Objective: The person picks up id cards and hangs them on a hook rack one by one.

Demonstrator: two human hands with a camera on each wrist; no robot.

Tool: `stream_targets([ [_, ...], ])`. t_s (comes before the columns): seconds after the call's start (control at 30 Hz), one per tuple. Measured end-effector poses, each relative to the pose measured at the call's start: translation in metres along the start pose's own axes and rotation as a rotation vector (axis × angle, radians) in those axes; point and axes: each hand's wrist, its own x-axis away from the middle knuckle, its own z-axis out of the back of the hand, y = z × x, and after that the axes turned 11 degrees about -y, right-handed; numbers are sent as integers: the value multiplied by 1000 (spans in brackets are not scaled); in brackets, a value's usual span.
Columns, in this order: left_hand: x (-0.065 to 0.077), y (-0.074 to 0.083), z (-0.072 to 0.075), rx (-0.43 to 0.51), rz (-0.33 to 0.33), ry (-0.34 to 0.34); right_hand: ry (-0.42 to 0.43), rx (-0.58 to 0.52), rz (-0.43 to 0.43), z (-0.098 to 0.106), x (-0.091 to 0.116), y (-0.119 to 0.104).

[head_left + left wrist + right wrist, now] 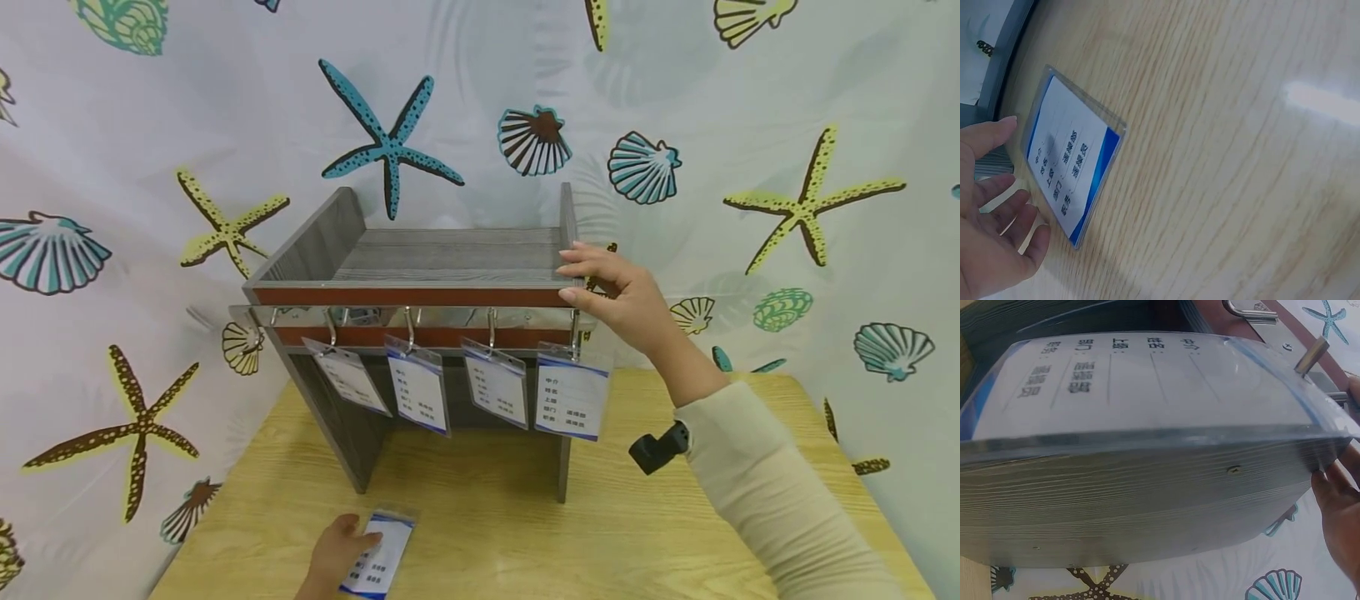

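Observation:
On the wooden table (480,542) lies a clear-sleeved badge card (1066,150) with blue ends and printed lines. My left hand (339,552) is at its left side, the thumb reaching over the card in the head view. In the left wrist view, that hand's (991,212) thumb and fingers are spread beside the card. My right hand (618,296) grips the upper right front corner of a grey wooden shelf (450,250). Its fingers lie over the side panel, the thumb at the front. Right below it, a badge card (572,392) hangs on the end hook.
A metal rail (450,317) with several hooks crosses the shelf's front. Other sleeved cards (417,387) hang from it, some tilted. The shelf stands on side panels at the table's back. A cloth with starfish and shells (465,100) hangs behind.

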Motion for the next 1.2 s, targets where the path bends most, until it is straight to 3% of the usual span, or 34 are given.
stream_targets([
  [0.13, -1, 0, -5, -99, -22, 35, -1, -1, -1, 0, 0, 2],
  [0.5, -3, -7, -16, -293, -14, -1, 10, -22, 25, -1, 0, 4],
  [0.97, -3, -3, -16, -322, -32, 4, 20, -12, 52, -2, 1, 7],
  [1.2, -6, -4, -8, -378, -58, -12, 15, -17, 48, -2, 1, 7],
])
